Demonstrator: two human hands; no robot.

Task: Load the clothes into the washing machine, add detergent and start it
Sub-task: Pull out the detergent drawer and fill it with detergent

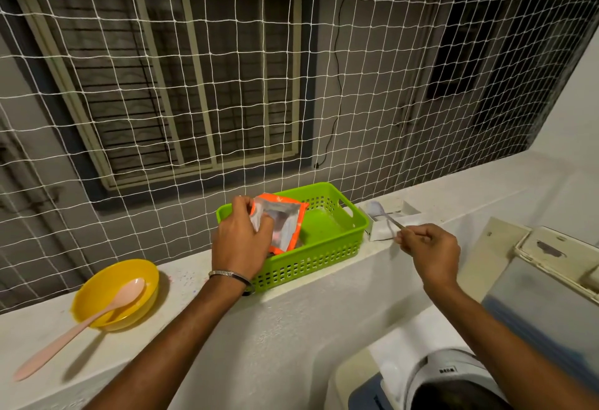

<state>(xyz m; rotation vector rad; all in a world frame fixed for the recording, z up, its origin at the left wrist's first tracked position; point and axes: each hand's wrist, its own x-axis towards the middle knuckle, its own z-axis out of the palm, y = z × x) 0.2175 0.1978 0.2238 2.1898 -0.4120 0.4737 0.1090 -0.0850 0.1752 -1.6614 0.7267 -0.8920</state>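
My left hand (241, 237) grips an orange and silver detergent pouch (285, 225), holding it open over the left end of a green plastic basket (337, 247) on the white ledge. My right hand (431, 250) pinches the handle of a small pale spoon (381, 212), whose bowl lies over a small white tray (393, 220) just right of the basket. The washing machine (437, 377) shows at the bottom right with its lid (531, 299) raised; its dark opening is mostly cut off by the frame.
A yellow bowl (118, 293) with a long pink spoon (77, 325) resting in it sits on the ledge (181, 338) at the left. White netting (227, 85) closes off the space behind the ledge. A white wall rises at the right.
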